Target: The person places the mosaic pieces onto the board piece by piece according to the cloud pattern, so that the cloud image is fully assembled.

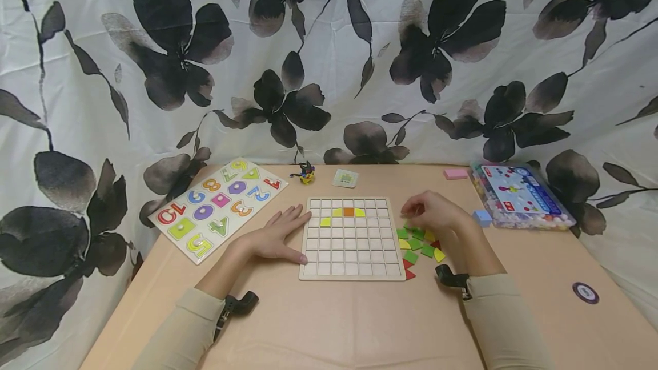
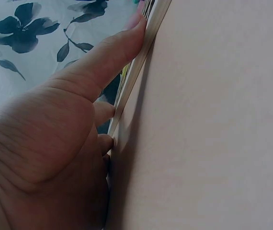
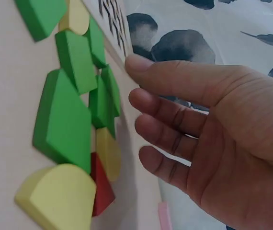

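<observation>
A wooden grid board [image 1: 354,278] lies on the table, with an orange square [image 1: 349,212] between two yellow pieces [image 1: 360,212] and another yellow piece [image 1: 325,222] one row lower. Fingers spread, my left hand [image 1: 272,240] rests against the board's left edge; the left wrist view has the thumb [image 2: 112,55] on that edge. Over the right side, my right hand [image 1: 430,210] hovers by a loose pile of green pieces [image 1: 427,250], yellow pieces [image 1: 438,254] and red pieces [image 1: 409,273]. Its fingers [image 3: 167,122] are gently bent, with nothing between them and the thumb in the right wrist view.
A number-and-shape board [image 1: 241,187] lies at the left. Toward the back are a small figure [image 1: 305,173] and a patterned card [image 1: 345,178]. On the right sit a pink block [image 1: 455,174], a blue block [image 1: 482,218], a clear box [image 1: 524,193] and a round disc [image 1: 586,293].
</observation>
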Available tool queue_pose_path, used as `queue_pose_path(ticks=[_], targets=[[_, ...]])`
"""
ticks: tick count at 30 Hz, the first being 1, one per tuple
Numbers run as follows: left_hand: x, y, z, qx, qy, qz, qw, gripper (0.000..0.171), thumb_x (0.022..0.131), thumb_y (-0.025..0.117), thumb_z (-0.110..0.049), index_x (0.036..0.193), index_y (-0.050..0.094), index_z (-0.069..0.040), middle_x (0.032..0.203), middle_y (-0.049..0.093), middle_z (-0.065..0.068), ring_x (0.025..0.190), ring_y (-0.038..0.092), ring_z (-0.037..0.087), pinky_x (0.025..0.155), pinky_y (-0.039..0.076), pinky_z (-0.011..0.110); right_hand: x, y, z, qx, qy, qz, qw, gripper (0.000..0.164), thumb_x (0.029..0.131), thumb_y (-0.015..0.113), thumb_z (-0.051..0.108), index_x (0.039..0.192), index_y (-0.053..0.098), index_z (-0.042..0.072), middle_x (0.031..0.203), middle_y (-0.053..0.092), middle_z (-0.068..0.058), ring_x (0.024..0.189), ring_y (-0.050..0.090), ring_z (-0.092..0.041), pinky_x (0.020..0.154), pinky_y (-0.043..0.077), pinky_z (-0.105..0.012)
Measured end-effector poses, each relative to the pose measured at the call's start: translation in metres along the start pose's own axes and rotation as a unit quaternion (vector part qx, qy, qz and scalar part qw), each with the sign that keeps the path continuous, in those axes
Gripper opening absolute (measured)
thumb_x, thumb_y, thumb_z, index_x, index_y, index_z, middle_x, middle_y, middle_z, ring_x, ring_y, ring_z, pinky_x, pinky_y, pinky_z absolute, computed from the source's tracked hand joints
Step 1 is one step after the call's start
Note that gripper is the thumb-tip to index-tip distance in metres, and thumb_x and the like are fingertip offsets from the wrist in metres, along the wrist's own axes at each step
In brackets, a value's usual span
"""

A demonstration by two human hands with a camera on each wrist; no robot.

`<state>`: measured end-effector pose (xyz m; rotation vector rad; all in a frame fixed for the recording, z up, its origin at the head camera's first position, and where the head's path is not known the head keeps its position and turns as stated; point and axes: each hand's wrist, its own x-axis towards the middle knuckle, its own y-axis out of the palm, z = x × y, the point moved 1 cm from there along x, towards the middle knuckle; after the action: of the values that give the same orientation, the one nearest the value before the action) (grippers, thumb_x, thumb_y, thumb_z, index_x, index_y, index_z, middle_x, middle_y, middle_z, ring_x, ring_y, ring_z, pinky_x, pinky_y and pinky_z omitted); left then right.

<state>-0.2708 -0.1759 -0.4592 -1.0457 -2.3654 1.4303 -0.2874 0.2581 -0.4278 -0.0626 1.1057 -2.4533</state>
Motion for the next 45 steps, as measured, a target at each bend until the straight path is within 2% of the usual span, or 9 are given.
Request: queue_pose_path(ticks=[7, 16, 22, 29, 33, 37, 43, 45], targets=[[0.000, 0.000, 0.001, 0.000, 0.001, 0.000, 1.0000, 0.115, 0.083, 0.078, -0.064, 0.169, 0.016, -0.020, 0.176, -0.004, 0.014, 0.163, -0.007, 0.037, 0.131, -0.004, 0.058, 0.002, 0.003, -0.008, 0.014, 0.025, 0.032, 0.999, 0.018, 0.087, 0.082, 0.004, 0.105, 0.077, 0.003, 0.090, 0.065, -0.007, 0.090, 0.054, -0.024, 0.078, 0.051, -0.028], [0.001, 0.000, 0.000, 0.003, -0.006, -0.001, 1.0000, 0.115, 0.083, 0.077, -0.065, 0.169, 0.015, -0.021, 0.176, -0.005, 0.013, 0.163, -0.007, 0.035, 0.131, -0.005, 0.056, 0.002, 0.005, -0.009, 0.032, 0.026, 0.029, 0.999, 0.017, 0.088, 0.079, 0.000, 0.103, 0.072, 0.004, 0.094, 0.064, -0.012, 0.092, 0.056, -0.025, 0.078, 0.052, -0.029], [0.001, 0.000, 0.000, 0.006, -0.004, -0.004, 1.0000, 0.115, 0.083, 0.078, -0.065, 0.169, 0.015, -0.021, 0.176, -0.005, 0.013, 0.163, -0.007, 0.035, 0.131, -0.005, 0.056, 0.002, 0.004, -0.010, 0.067, 0.022, 0.004, 0.997, 0.015, 0.090, 0.075, -0.004, 0.103, 0.072, 0.004, 0.096, 0.064, -0.014, 0.094, 0.056, -0.028, 0.078, 0.053, -0.030], [0.001, 0.000, 0.001, 0.007, -0.005, -0.003, 1.0000, 0.115, 0.083, 0.077, -0.066, 0.169, 0.015, -0.022, 0.176, -0.005, 0.013, 0.163, -0.007, 0.035, 0.131, -0.005, 0.056, 0.000, 0.002, -0.005, 0.052, 0.028, -0.034, 0.998, 0.021, 0.092, 0.071, -0.002, 0.111, 0.071, 0.007, 0.099, 0.065, -0.011, 0.095, 0.057, -0.028, 0.083, 0.053, -0.033], [0.001, 0.000, 0.001, 0.005, -0.005, -0.003, 1.0000, 0.115, 0.082, 0.077, -0.067, 0.169, 0.015, -0.022, 0.176, -0.005, 0.013, 0.163, -0.007, 0.035, 0.131, -0.005, 0.056, 0.001, 0.004, 0.001, 0.053, 0.026, -0.046, 0.997, 0.024, 0.092, 0.071, 0.000, 0.115, 0.071, 0.008, 0.101, 0.066, -0.011, 0.095, 0.058, -0.027, 0.083, 0.054, -0.031], [0.001, 0.000, 0.000, -0.001, -0.004, -0.002, 1.0000, 0.115, 0.082, 0.078, -0.066, 0.169, 0.015, -0.022, 0.176, -0.005, 0.013, 0.163, -0.008, 0.034, 0.131, -0.006, 0.056, 0.004, 0.009, 0.006, 0.066, 0.013, -0.048, 0.997, 0.024, 0.091, 0.074, 0.002, 0.115, 0.070, 0.006, 0.100, 0.066, -0.013, 0.092, 0.059, -0.027, 0.077, 0.055, -0.028], [0.000, 0.000, 0.000, -0.002, -0.005, -0.001, 1.0000, 0.116, 0.082, 0.078, -0.066, 0.169, 0.015, -0.022, 0.176, -0.005, 0.013, 0.163, -0.009, 0.034, 0.131, -0.006, 0.055, 0.008, 0.016, 0.013, 0.128, 0.026, -0.046, 0.990, 0.025, 0.091, 0.077, 0.003, 0.114, 0.067, 0.006, 0.098, 0.062, -0.017, 0.087, 0.060, -0.033, 0.062, 0.060, -0.034], [0.000, 0.000, 0.000, -0.001, -0.005, -0.002, 1.0000, 0.116, 0.082, 0.078, -0.066, 0.169, 0.015, -0.021, 0.176, -0.005, 0.014, 0.163, -0.009, 0.034, 0.131, -0.006, 0.055, 0.010, 0.019, 0.018, 0.133, 0.019, -0.050, 0.990, 0.025, 0.091, 0.077, 0.004, 0.114, 0.066, 0.006, 0.098, 0.061, -0.017, 0.088, 0.059, -0.033, 0.061, 0.059, -0.033]])
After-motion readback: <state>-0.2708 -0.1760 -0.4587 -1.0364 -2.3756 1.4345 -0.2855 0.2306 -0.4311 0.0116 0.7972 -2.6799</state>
